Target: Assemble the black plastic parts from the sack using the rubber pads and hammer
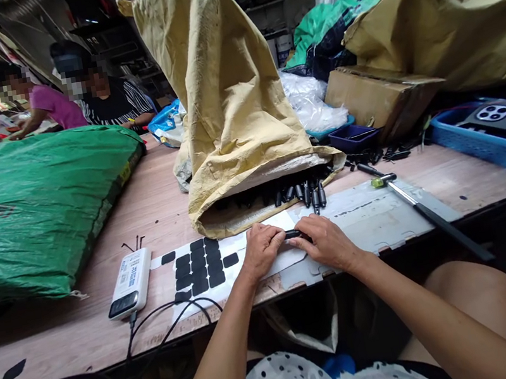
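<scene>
Between my two hands lies a small black cylindrical part (293,233), held level above the white sheet on the table. My left hand (262,249) is closed on its left end, thumb and fingers pinched. The right end is gripped by my right hand (326,242), fingers curled round it. Just beyond, several similar black parts (306,194) spill from the mouth of a tan sack (242,121). To the left of my left hand, rounded black square stickers (198,265) lie in rows on the white sheet.
A white power bank (130,284) with a black cable stands left, near a large green sack (39,204). On the right lie a hammer (422,207), a blue basket (491,145) holding a phone, and a cardboard box (373,100). Two people (109,100) sit at the far left.
</scene>
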Motion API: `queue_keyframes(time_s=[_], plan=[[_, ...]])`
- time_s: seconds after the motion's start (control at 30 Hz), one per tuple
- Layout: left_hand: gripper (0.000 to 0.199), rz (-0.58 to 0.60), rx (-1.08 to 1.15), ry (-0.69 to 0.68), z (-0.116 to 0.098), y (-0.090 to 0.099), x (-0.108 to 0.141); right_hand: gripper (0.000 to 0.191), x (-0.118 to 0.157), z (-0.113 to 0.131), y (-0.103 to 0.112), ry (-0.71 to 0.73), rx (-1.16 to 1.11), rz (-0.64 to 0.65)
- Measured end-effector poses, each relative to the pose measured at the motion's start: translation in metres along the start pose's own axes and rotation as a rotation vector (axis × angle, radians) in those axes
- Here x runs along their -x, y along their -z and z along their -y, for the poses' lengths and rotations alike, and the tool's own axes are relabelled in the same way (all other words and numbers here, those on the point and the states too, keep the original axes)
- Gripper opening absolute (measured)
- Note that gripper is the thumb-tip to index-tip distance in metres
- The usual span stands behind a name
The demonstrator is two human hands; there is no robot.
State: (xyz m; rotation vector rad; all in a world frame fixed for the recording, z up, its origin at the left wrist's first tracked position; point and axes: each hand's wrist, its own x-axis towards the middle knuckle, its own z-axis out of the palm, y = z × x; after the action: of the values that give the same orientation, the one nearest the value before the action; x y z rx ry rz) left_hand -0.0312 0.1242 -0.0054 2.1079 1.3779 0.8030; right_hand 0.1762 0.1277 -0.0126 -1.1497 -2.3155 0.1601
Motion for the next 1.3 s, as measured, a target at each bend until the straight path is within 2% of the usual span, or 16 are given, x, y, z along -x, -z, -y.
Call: queue_keyframes(time_s=[0.2, 0.37, 0.6, 0.73, 0.8, 0.9, 1.0, 1.17, 1.3], plan=[[0.037, 0.042, -0.075, -0.023, 0.003, -0.001, -0.001, 0.019, -0.001, 0.002, 0.009, 0.036, 0.04, 0.02], [0.039, 0.064, -0.104, -0.048, 0.002, 0.0, -0.002, 0.019, -0.005, 0.003, 0.003, 0.11, 0.07, 0.021], [0.039, 0.083, -0.079, -0.019, 0.003, 0.001, -0.004, 0.022, -0.005, 0.003, -0.006, 0.066, -0.044, -0.002], [0.037, 0.079, -0.065, -0.005, 0.002, 0.001, -0.002, 0.014, 0.001, -0.003, 0.006, 0.054, -0.171, 0.012], [0.035, 0.077, -0.046, 0.0, 0.001, 0.001, -0.002, 0.022, 0.005, -0.011, 0.015, 0.049, -0.265, 0.0], [0.03, 0.062, -0.011, 0.002, 0.0, 0.002, -0.002, 0.036, 0.011, -0.024, 0.022, -0.072, -0.401, -0.061], [0.025, 0.046, 0.0, 0.014, -0.001, 0.002, -0.001, 0.033, 0.013, -0.033, 0.021, -0.23, -0.496, -0.111], [0.02, 0.044, 0.0, 0.022, 0.001, 0.002, 0.0, 0.02, 0.011, -0.034, 0.018, -0.264, -0.538, -0.117], [0.015, 0.049, -0.014, -0.014, 0.001, 0.002, -0.001, 0.019, 0.011, -0.034, 0.02, -0.326, -0.613, -0.14]])
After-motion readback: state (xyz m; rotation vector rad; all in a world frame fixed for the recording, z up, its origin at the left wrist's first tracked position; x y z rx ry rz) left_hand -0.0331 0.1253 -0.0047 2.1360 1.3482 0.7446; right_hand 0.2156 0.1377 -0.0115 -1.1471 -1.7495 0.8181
